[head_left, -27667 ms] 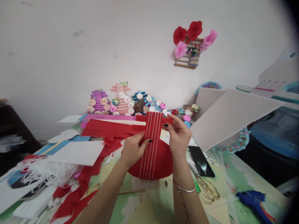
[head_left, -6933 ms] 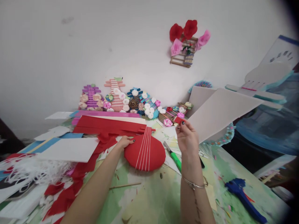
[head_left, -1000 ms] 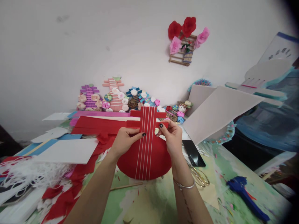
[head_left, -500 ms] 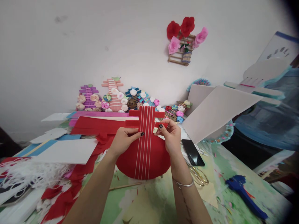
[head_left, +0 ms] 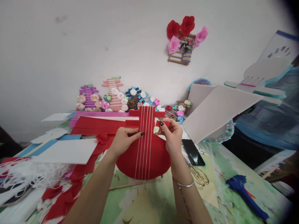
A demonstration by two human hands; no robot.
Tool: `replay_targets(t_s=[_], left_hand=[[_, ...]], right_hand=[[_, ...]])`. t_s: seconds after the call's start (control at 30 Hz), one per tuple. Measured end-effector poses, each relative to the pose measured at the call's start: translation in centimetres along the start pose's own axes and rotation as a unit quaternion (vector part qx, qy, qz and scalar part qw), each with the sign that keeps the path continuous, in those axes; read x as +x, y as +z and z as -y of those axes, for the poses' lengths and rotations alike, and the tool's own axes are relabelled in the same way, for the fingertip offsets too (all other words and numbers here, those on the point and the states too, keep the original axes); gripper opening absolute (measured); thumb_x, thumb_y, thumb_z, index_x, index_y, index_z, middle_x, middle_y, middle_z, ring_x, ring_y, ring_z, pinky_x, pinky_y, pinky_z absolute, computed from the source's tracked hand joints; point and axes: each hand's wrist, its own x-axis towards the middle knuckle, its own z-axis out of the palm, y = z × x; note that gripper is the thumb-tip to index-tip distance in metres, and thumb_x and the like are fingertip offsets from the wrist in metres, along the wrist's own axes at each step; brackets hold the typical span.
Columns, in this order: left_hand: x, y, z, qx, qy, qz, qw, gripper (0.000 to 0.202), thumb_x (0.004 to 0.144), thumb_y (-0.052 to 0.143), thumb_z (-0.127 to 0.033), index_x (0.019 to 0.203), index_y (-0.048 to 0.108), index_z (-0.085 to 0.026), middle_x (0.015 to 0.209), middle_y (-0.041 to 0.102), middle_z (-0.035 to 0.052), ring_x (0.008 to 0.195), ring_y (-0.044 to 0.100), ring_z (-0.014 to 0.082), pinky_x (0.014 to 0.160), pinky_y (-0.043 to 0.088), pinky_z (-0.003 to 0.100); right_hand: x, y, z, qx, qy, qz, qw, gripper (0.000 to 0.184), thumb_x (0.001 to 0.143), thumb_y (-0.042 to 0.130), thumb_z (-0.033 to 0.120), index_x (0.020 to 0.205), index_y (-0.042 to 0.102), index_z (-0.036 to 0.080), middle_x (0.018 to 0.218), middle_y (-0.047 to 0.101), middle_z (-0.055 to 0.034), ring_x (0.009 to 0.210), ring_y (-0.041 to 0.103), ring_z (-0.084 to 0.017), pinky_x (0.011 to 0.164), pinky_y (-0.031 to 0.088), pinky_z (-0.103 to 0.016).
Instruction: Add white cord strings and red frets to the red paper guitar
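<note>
A red lute-shaped craft point(head_left: 126, 163) with white strings down its front stands upright in the middle. My left hand point(head_left: 125, 140) grips it at the left of the neck, thumb in front and fingers behind. To the right of the neck, my right hand point(head_left: 173, 133) pinches a small red strip point(head_left: 166, 124) between thumb and fingers, with a slight gap between strip and neck. Red crosspieces stick out from the neck at the upper left and upper right, and lower on the left. The fingertips behind the craft are hidden.
Right of the craft lie a black phone point(head_left: 193, 152), gold-handled scissors point(head_left: 199, 175) and a blue glue gun point(head_left: 246, 196). White boards point(head_left: 67, 151), red fabric point(head_left: 79, 177) and tangled white cord point(head_left: 35, 171) cover the left side. Decorated lutes point(head_left: 113, 96) lean against the wall.
My right hand has shifted slightly right with the red strip, widening the gap to the neck. My left hand and the lute craft stay where they were.
</note>
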Motion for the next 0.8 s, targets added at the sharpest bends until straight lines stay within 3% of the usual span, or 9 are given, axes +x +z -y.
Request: replay_targets(t_s=[0.4, 0.6, 0.8], left_hand=[[0.04, 0.11, -0.39, -0.018, -0.008, 0.004, 1.0, 0.033, 0.072, 0.071, -0.04, 0.096, 0.076, -0.019, 0.096, 0.074, 0.0064, 0.083, 0.069, 0.0245, 0.071, 0.055, 0.032], [-0.06, 0.05, -0.32, -0.002, -0.007, 0.001, 1.0, 0.033, 0.072, 0.071, -0.04, 0.096, 0.076, -0.019, 0.096, 0.074, 0.0067, 0.084, 0.069, 0.0252, 0.071, 0.055, 0.032], [-0.14, 0.14, -0.47, -0.004, -0.007, 0.007, 1.0, 0.035, 0.072, 0.071, -0.042, 0.098, 0.075, -0.018, 0.097, 0.074, 0.0084, 0.083, 0.07, 0.0256, 0.072, 0.055, 0.034]], right_hand=[[-0.05, -0.09, 0.52, -0.042, -0.007, -0.007, 0.999, 0.007, 0.073, 0.067, 0.022, 0.077, 0.062, 0.019, 0.06, 0.059, 0.007, 0.037, 0.053, -0.007, 0.038, 0.044, -0.021], [-0.08, -0.09, 0.31, 0.01, -0.016, 0.01, 1.0, 0.008, 0.075, 0.068, 0.023, 0.081, 0.064, 0.019, 0.051, 0.053, 0.0082, 0.04, 0.051, -0.008, 0.042, 0.046, -0.021], [-0.03, 0.02, 0.27, -0.015, -0.028, 0.007, 0.999, 0.009, 0.076, 0.069, 0.025, 0.083, 0.065, 0.019, 0.058, 0.058, 0.0067, 0.042, 0.053, -0.007, 0.044, 0.045, -0.022]])
